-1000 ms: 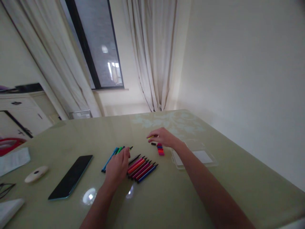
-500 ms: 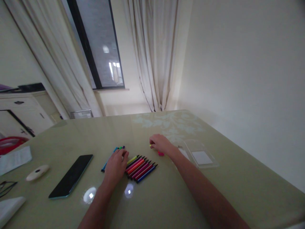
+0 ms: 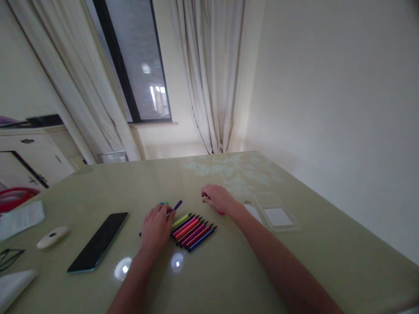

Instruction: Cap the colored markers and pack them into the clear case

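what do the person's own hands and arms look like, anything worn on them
The left hand and right hand are bare: no glove, watch or bracelet shows. The left forearm and right forearm are uncovered too, with no sleeve in view, and widen back from the hands. No markings stand out.

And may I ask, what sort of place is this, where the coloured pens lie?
Probably a room in a home: long pale curtains hang beside a window, and a white cabinet stands beyond the table.
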Demonstrator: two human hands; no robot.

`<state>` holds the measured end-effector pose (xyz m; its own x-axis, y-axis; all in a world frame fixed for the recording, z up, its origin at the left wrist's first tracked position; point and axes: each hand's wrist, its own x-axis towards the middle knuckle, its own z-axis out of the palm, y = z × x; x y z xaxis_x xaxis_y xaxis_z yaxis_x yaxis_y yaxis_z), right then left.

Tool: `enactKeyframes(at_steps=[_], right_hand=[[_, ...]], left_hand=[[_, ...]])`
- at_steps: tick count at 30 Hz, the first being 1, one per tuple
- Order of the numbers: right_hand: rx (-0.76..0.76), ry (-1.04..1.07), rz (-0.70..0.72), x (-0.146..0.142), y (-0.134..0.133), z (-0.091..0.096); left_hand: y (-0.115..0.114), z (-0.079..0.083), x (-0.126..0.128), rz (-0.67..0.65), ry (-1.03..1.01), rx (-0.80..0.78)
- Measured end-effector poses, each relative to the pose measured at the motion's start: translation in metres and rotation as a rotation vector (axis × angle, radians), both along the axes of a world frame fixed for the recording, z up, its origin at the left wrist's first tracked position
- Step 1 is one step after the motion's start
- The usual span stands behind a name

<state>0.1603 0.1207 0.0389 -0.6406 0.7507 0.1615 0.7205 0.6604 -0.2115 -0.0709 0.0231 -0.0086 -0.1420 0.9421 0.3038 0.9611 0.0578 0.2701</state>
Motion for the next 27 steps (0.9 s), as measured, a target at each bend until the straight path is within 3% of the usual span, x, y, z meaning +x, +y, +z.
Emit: enactKeyframes(at_steps=[4, 8, 12, 16, 22, 24, 27], right_hand=[[0.077, 0.159, 0.314, -0.019, -0.014, 0.010], [0.081, 0.055, 0.389, -0.023, -0.015, 0.016], [0.109, 0.074, 0.297, 0.005, 0.001, 0.025], [0.161, 0.175, 0.087, 0.030, 0.012, 0.031], [0.052, -0.033, 0.033, 0.018, 0.008, 0.015], [-0.003, -0.085, 0.031, 0.014, 0.007, 0.010], [-0.065, -0.130, 0.032, 0.012, 0.007, 0.004]], left_hand=[[0.001, 0.005, 0.015, -0.206, -0.242, 0.061], [-0.006, 0.011, 0.027, -0.244, -0.264, 0.042], [-0.009, 0.013, 0.024, -0.144, -0.131, -0.054], [-0.003, 0.007, 0.014, -0.088, -0.096, 0.013], [0.001, -0.004, 0.009, -0.151, -0.054, 0.003], [0.001, -0.004, 0.004, -0.083, -0.046, 0.004], [0.000, -0.001, -0.007, 0.133, 0.044, 0.036]])
